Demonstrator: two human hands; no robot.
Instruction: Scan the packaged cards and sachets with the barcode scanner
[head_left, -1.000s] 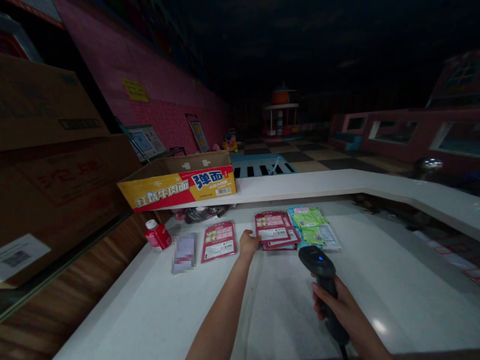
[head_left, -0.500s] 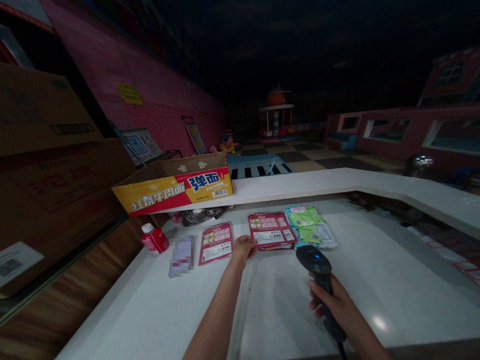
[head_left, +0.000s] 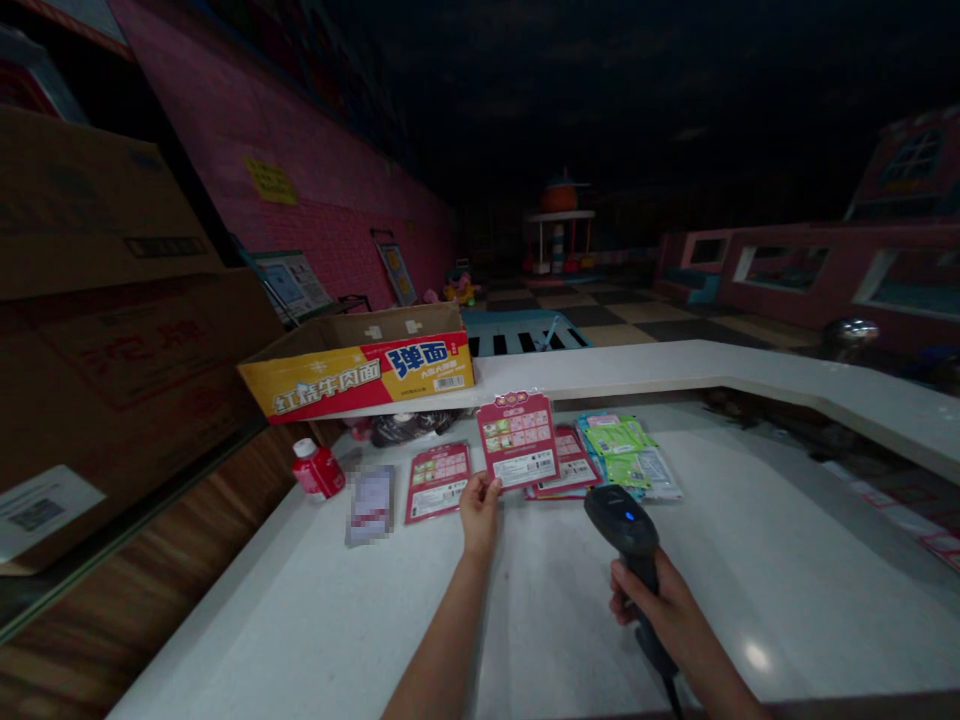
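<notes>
My left hand (head_left: pixel 479 508) pinches the lower left corner of a red packet (head_left: pixel 519 439) and holds it upright above the white counter (head_left: pixel 375 620). My right hand (head_left: pixel 658 607) grips the handle of a black barcode scanner (head_left: pixel 624 523), whose head with a small blue light sits just right of the raised packet. Beneath and behind the packet lies a stack of red packets (head_left: pixel 571 470). Another red packet (head_left: pixel 438 483) lies flat to the left of my hand. Green and blue packets (head_left: pixel 626 455) lie to the right of the stack.
A yellow and red cardboard box (head_left: pixel 360 372) stands on the raised white ledge (head_left: pixel 675 365). A small red bottle with a white cap (head_left: pixel 316 470) and a flat blurred item (head_left: pixel 370 502) lie at the counter's left. Large brown cartons (head_left: pixel 112 300) are stacked at far left.
My left hand took the top red packet off the stack and lifted it upright. The scanner in my right hand shifted slightly left toward it.
</notes>
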